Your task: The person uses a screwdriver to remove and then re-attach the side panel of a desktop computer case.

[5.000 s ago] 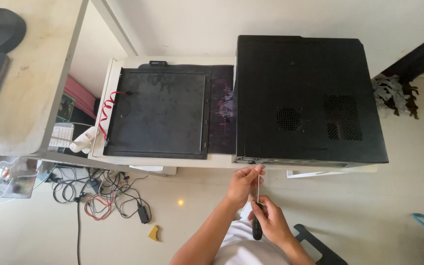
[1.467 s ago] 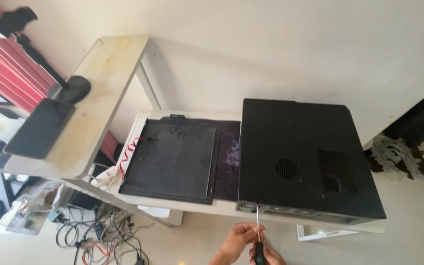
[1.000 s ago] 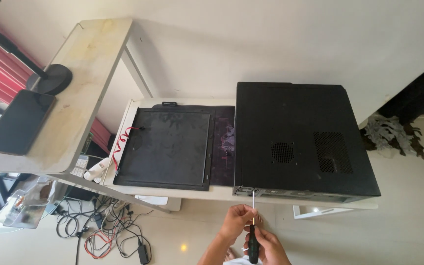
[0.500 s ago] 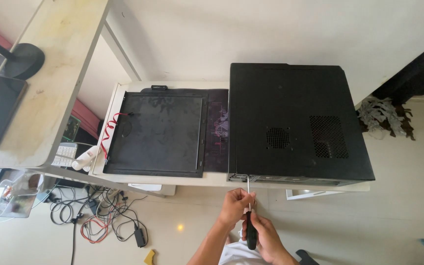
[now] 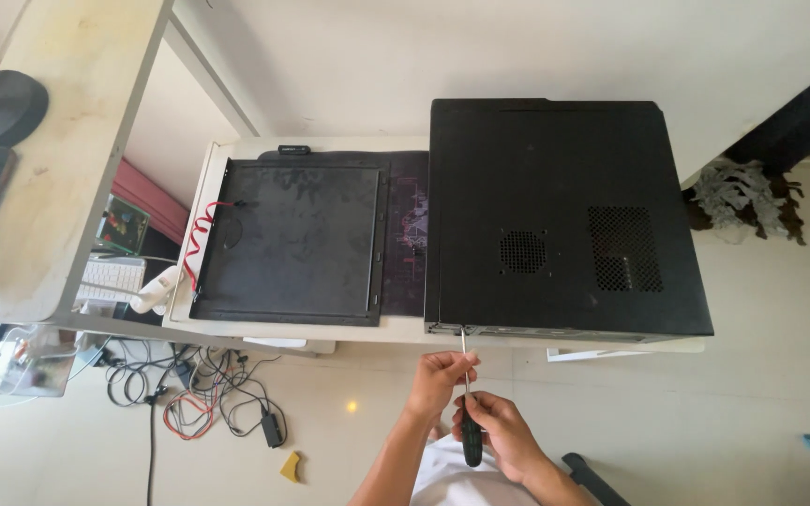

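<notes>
The right hand (image 5: 499, 433) grips a black-handled screwdriver (image 5: 467, 405), while the left hand (image 5: 438, 377) pinches its shaft. The tip meets the near edge of the black computer case (image 5: 560, 215), which lies flat on the white worktop (image 5: 302, 330) beside a removed side panel (image 5: 297, 239).

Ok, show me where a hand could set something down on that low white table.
Little room: the black computer case fills the right end of the low white table, and the flat black side panel and dark mat cover the left. Only the near edge strip and left rim stay bare.

Single head view, steeply downward from well above the white table (image 5: 349, 330), probably standing height.
</notes>
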